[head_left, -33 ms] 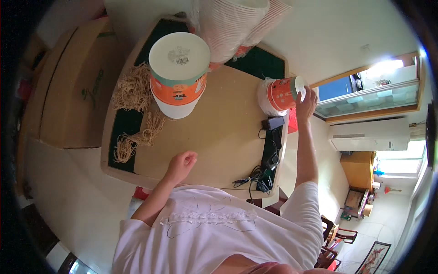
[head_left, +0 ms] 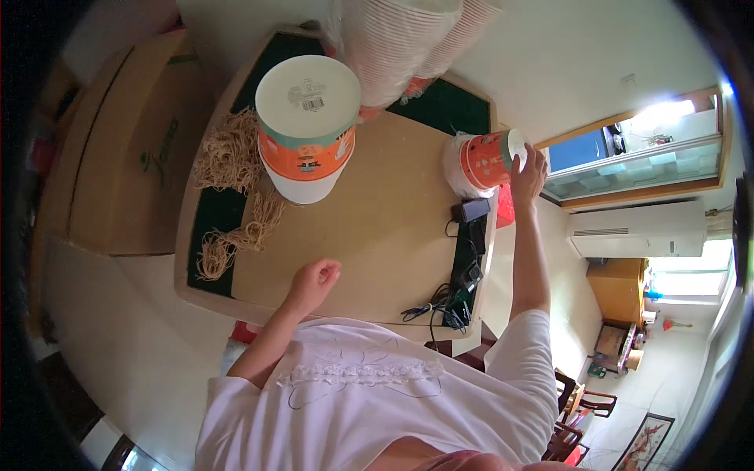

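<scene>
My left hand (head_left: 316, 282) hovers above the near side of the table with its fingers curled closed and nothing visible in them. At the right edge of the table, my right hand (head_left: 531, 174) closes on the pale base end of an orange paper bucket (head_left: 488, 160). Part of the grip is hidden behind the fingers. Clear plastic wrap (head_left: 458, 169) bunches around that bucket's other end. Left of the table's middle stands an upside-down stack of orange-and-white paper buckets (head_left: 308, 153), its white base facing up.
Pale twine bundles (head_left: 230, 161) lie along the left side of the table (head_left: 369, 212). Tall wrapped stacks of buckets (head_left: 393, 47) rise at the back. A black adapter (head_left: 471, 210) and tangled cables (head_left: 440, 304) sit on the right edge. A cardboard box (head_left: 137, 157) stands on the left.
</scene>
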`<state>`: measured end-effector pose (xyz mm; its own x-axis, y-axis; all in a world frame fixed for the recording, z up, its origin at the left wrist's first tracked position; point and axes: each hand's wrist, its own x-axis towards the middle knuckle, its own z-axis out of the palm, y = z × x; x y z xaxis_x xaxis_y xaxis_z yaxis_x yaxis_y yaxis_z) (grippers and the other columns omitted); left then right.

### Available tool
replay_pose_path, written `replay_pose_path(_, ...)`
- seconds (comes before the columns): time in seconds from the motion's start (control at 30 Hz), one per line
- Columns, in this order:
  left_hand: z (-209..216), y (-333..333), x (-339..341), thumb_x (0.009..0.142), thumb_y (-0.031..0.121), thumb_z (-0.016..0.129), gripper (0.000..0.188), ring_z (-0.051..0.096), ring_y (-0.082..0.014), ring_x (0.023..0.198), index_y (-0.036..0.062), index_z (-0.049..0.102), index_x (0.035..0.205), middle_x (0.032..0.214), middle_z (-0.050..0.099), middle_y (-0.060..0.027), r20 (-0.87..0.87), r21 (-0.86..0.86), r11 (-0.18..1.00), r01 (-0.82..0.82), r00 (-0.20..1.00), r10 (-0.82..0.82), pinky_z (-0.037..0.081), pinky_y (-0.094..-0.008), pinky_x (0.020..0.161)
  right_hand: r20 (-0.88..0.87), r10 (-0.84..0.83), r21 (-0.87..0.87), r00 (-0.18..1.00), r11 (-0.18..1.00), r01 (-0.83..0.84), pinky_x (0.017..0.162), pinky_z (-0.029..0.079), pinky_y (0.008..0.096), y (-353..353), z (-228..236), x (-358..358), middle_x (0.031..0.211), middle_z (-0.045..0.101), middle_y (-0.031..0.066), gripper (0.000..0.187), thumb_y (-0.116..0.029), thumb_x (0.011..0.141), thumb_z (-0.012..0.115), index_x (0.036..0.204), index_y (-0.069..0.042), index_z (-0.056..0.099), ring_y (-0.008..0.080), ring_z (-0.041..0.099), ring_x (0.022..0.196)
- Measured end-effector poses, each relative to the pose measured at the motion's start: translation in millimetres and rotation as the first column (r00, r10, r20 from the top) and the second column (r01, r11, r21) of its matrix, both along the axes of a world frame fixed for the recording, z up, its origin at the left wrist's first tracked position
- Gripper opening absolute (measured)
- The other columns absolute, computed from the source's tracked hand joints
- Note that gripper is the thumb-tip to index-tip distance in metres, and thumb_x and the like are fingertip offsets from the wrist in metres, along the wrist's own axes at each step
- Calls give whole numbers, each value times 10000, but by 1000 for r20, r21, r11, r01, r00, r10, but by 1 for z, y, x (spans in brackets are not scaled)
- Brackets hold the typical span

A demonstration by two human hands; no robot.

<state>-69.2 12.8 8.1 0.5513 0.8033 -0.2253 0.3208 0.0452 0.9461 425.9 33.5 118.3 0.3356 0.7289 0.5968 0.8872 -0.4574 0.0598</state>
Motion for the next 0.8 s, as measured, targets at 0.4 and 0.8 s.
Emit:
replay_pose_path(0.4, -8, -4, -12, 863, 112, 657, 157, 659, -157, 784, 42, 655, 1004, 893, 692, -86, -10, 93, 995, -21, 1000, 22, 522, -279, 700, -133, -29, -194, 991, 981, 3, 1054, 323, 476, -4, -73, 15, 1344, 507, 96, 450, -208, 902, 501, 1349, -166, 465, 300, 459, 1251)
replay_pose_path(0.8, 36, 43, -27, 867, 83, 643, 139, 661, -177, 830, 26, 637, 993, 906, 675, -99, 59, 264, 940, -217, 976, 209, 525, -291, 706, -77, -179, -333, 981, 932, 144, 1052, 300, 576, 7, -66, -7, 1460, 375, 120, 686, -272, 854, 584, 1465, -191, 283, 308, 346, 1352)
